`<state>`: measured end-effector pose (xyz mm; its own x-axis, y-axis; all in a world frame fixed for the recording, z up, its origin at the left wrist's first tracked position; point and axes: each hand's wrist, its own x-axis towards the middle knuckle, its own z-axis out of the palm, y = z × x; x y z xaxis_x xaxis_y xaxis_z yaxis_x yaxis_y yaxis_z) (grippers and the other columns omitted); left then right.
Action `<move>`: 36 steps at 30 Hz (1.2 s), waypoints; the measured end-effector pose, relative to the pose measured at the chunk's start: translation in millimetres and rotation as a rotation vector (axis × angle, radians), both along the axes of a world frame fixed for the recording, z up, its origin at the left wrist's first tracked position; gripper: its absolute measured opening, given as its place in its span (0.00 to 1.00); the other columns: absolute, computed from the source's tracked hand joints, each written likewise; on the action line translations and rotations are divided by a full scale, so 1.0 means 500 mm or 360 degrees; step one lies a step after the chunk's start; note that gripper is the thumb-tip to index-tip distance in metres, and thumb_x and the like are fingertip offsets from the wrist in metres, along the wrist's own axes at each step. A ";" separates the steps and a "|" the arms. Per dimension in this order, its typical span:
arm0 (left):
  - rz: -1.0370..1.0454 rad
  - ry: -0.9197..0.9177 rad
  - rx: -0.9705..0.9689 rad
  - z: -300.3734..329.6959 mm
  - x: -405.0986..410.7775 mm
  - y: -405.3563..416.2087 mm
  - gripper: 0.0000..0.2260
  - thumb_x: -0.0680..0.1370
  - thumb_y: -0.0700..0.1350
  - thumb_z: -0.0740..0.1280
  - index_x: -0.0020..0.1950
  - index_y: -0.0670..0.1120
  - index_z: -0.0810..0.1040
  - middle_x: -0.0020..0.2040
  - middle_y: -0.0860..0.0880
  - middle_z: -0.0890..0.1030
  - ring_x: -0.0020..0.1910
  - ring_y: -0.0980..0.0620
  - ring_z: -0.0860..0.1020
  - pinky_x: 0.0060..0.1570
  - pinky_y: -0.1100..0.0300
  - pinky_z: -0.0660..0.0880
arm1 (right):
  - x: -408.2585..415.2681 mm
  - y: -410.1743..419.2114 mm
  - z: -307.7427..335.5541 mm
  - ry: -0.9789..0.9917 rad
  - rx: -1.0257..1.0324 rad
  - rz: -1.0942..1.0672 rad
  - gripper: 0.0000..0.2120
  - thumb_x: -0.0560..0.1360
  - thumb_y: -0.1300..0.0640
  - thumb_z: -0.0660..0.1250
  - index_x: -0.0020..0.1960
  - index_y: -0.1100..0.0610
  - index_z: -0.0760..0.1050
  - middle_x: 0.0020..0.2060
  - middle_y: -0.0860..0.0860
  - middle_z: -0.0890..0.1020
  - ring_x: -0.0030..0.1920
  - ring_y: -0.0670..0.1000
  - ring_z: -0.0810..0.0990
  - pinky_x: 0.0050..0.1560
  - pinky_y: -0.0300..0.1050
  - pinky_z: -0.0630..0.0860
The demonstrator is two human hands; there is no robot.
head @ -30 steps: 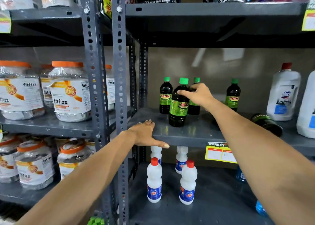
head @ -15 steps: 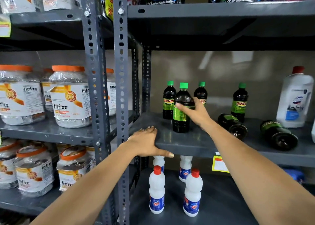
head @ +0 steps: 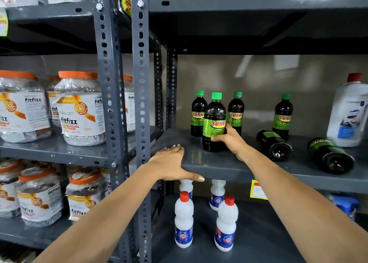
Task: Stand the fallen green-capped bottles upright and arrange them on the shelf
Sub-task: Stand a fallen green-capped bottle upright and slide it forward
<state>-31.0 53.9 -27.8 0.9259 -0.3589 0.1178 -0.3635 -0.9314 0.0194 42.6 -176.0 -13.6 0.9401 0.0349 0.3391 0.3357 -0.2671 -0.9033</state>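
Note:
On the grey middle shelf [head: 219, 167] stand several dark bottles with green caps and green labels. My right hand [head: 229, 141] grips the front upright bottle [head: 214, 121] low on its body. Behind it stand two more upright bottles [head: 198, 113] [head: 236, 111], and another upright one [head: 282, 115] is further right. Two bottles lie on their sides with their bases toward me: one [head: 273, 145] mid-right, one [head: 330, 157] far right. My left hand [head: 171, 165] rests flat on the shelf's front left corner, thumb under the edge.
A large white jug with a red cap [head: 350, 113] stands at the shelf's right end. White red-capped bottles [head: 184, 221] stand on the shelf below. Orange-lidded jars [head: 79, 109] fill the left rack. Grey perforated uprights [head: 139, 103] divide the racks.
My right hand has slid from the front bottle's shoulder down to its lower body. The view shifted, revealing the two fallen bottles on the right. My left hand stayed in place.

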 end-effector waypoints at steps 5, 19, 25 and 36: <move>0.0003 0.0006 -0.0031 0.001 -0.005 0.002 0.58 0.63 0.79 0.62 0.81 0.45 0.49 0.81 0.46 0.48 0.79 0.47 0.50 0.75 0.50 0.52 | 0.002 0.004 -0.008 -0.0002 -0.0093 -0.0043 0.32 0.66 0.59 0.78 0.67 0.55 0.71 0.59 0.52 0.82 0.61 0.52 0.78 0.66 0.49 0.70; 0.0001 -0.0022 -0.0038 0.000 -0.005 0.002 0.58 0.63 0.80 0.61 0.80 0.44 0.50 0.81 0.45 0.50 0.79 0.46 0.52 0.74 0.49 0.53 | -0.016 0.013 -0.001 -0.0004 -0.0155 -0.0003 0.30 0.68 0.64 0.77 0.68 0.59 0.71 0.56 0.51 0.79 0.59 0.49 0.76 0.60 0.42 0.67; 0.0008 -0.0012 -0.0025 0.001 -0.006 0.002 0.58 0.63 0.80 0.61 0.80 0.44 0.50 0.81 0.45 0.50 0.79 0.46 0.52 0.74 0.49 0.54 | -0.015 0.014 -0.002 -0.0016 -0.0241 -0.0038 0.32 0.66 0.58 0.79 0.67 0.58 0.72 0.58 0.51 0.81 0.63 0.52 0.78 0.67 0.47 0.70; -0.0028 -0.0194 -0.0080 -0.009 -0.009 0.004 0.55 0.63 0.79 0.62 0.79 0.45 0.57 0.79 0.46 0.59 0.76 0.46 0.61 0.70 0.50 0.62 | -0.019 0.021 -0.004 -0.0010 -0.0328 0.0045 0.31 0.69 0.59 0.77 0.69 0.59 0.72 0.64 0.54 0.80 0.64 0.51 0.78 0.66 0.45 0.72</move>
